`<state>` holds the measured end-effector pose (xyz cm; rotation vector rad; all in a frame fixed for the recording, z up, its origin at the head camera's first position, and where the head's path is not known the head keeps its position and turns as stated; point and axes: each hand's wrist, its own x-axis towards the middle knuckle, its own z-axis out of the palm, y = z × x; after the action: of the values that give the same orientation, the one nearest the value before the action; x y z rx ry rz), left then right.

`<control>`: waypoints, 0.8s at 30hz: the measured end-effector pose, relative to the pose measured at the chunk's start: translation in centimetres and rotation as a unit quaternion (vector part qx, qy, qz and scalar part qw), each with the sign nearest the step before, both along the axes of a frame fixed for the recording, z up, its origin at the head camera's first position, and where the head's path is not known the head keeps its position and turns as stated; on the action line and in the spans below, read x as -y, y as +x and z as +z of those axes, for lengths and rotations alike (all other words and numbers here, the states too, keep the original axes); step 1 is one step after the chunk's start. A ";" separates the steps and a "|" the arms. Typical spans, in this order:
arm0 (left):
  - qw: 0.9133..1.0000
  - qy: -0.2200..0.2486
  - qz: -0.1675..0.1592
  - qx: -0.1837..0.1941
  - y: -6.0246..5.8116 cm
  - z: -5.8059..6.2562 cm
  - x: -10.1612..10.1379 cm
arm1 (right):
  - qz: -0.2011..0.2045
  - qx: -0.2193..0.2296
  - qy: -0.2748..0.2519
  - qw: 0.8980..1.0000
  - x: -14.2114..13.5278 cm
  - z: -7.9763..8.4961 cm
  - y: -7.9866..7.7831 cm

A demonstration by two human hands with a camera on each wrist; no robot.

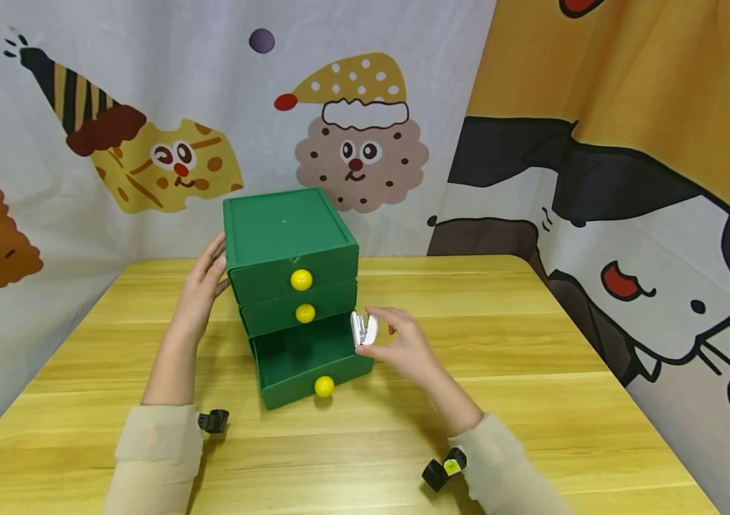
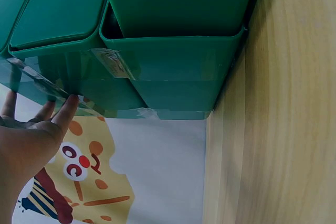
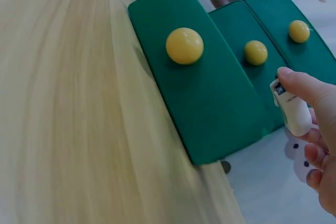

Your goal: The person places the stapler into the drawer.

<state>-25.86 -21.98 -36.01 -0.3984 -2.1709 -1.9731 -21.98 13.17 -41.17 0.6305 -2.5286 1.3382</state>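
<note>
A green three-drawer cabinet (image 1: 287, 229) with round yellow knobs stands on the table, its bottom drawer (image 1: 297, 390) pulled out. My left hand (image 1: 200, 297) rests against the cabinet's left side; in the left wrist view its extended fingers (image 2: 65, 111) touch the taped green wall. Between thumb and fingers, my right hand (image 1: 406, 347) pinches a small white stapler (image 1: 365, 330). The stapler is held above the right side of the open drawer. In the right wrist view the stapler (image 3: 295, 111) shows a small dark label, in front of the drawer fronts.
The wooden table (image 1: 500, 357) extends around the cabinet. Behind it hangs a cloth (image 1: 191, 64) printed with cartoon figures. A small black device sits at each wrist, by the beige sleeves (image 1: 157, 443).
</note>
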 end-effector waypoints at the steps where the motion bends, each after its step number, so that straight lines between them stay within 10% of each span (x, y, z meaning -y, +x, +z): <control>1: 1.000 0.000 0.000 0.000 0.0 0.0 0.0 | 0.001 0.000 0.001 1.000 0.3 -0.1 0.0; 24: 1.000 -0.003 0.001 -0.001 0.1 0.1 -0.1 | -0.021 0.047 0.069 0.996 3.2 -1.3 -1.0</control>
<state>-25.76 -21.91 -35.88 -0.3996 -2.1756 -1.9653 -23.00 9.95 -42.46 0.5491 -2.7109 1.2152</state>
